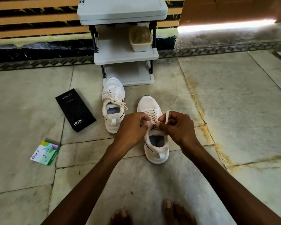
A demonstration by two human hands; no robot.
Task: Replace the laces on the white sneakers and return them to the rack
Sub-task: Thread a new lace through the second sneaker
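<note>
Bare toes (169,207) edge the frame; beyond, both hands pinch lace loops over the near sneaker (156,143): left hand (133,125) closed on one, right hand (177,125) on another. Slack grip could undo the bow.

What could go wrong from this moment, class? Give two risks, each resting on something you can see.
1. The right hand pinches a small loop of lace while the left hand works at the top eyelets; the loop may slip, loosening the knot.
2. The other sneaker shows loose lace ends trailing beside it; they could snag when it goes back to the rack.
</note>
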